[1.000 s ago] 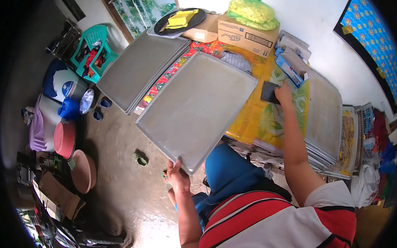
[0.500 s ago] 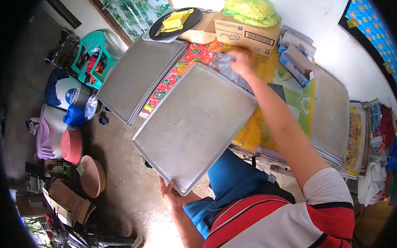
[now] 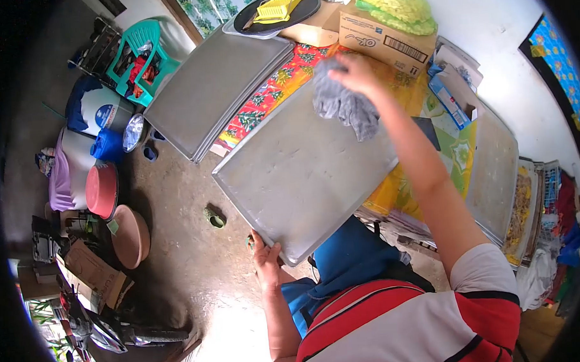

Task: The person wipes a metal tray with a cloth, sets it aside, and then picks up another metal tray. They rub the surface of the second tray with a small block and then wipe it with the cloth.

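Observation:
A flat grey metal tray (image 3: 296, 181) is tilted over the edge of the table in front of me. My left hand (image 3: 265, 258) grips its near lower corner, thumb and fingers wrapped round the rim. At the far side of the tray, my right hand (image 3: 356, 75) is closed on a crumpled grey cloth (image 3: 345, 102), which hangs down over the tray's surface. Beyond the tray, to the left, lies a stack of similar trays (image 3: 216, 88). Another stack of trays (image 3: 491, 174) is at the right.
A cardboard box (image 3: 381, 44) with a green bag (image 3: 396, 8) on top stands at the back. Beside it is a round black tray (image 3: 278, 14) with a yellow rack. A green chair (image 3: 142, 58), basins (image 3: 131, 237) and a shoe (image 3: 214, 217) are on the floor at left.
The cloth and my right hand have come from beyond the tray's far edge to over its surface. The view has shifted, and the tray appears slightly further right.

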